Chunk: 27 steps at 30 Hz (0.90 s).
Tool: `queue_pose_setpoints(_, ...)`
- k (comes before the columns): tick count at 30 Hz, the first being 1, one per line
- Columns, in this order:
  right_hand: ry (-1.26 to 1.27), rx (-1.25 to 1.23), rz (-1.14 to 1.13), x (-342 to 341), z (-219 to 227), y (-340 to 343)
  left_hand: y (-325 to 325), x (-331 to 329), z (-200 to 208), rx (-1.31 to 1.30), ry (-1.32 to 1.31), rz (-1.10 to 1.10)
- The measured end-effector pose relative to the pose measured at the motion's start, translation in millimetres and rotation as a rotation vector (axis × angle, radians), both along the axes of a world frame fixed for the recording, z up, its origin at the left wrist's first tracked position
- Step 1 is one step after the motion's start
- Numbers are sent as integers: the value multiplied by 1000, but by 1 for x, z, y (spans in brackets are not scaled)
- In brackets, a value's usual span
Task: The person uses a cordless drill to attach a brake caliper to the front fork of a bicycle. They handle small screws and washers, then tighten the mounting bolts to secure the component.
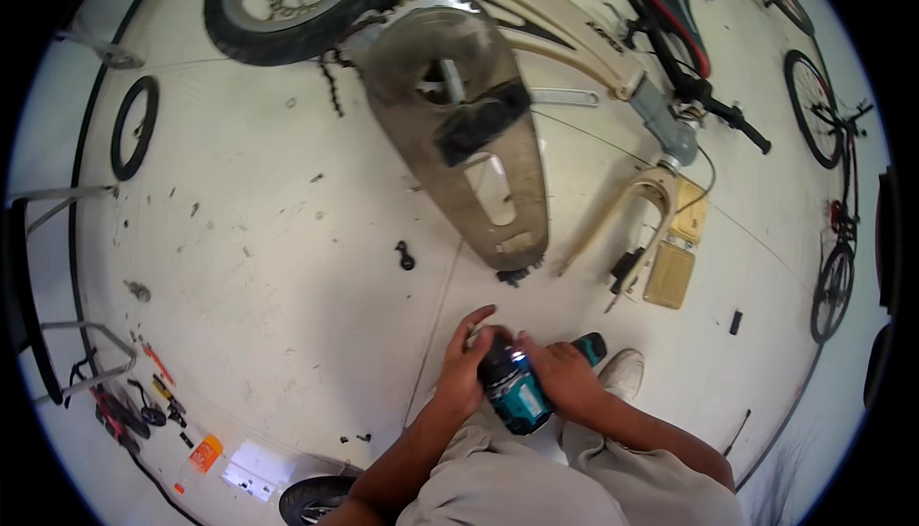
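1. We have the teal-and-black cordless drill (522, 402) above our lap, tilted, its front end toward the left hand (463, 361).
2. Our left hand is curled about that front end, index finger extended; we cannot tell whether it grips a bit. We should turn the chuck with firm, even finger pressure.
3. Our right hand (567, 376) is wrapped over the handle, steadying the drill; we do best keeping its fingers off the trigger while the left works.
4. We should seat any bit straight, since a crooked one would probably wobble.
5. We should keep the drill clear of the trousers (526, 488) and the shoe (624, 373) beside it.
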State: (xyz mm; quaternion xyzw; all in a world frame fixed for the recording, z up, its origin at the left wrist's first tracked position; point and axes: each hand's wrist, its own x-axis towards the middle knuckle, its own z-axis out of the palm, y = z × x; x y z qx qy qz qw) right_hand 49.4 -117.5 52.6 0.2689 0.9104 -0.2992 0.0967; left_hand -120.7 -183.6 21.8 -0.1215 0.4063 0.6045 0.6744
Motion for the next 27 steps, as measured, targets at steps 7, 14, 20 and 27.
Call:
queue_pose_setpoints(7, 60, 80, -11, 0, 5, 2, 2, -13, -14, 52, -235, 40)
queue_pose_setpoints(14, 51, 189, 110, -2, 10, 3, -6, -13, -30, 44, -206, 123)
queue_pose_setpoints(20, 47, 143, 6, 3, 5, -5, -4, -12, -14, 88, -207, 68)
queue_pose_setpoints(27, 36, 217, 88, -1, 14, 1, -6, -8, -12, 102, -193, 110)
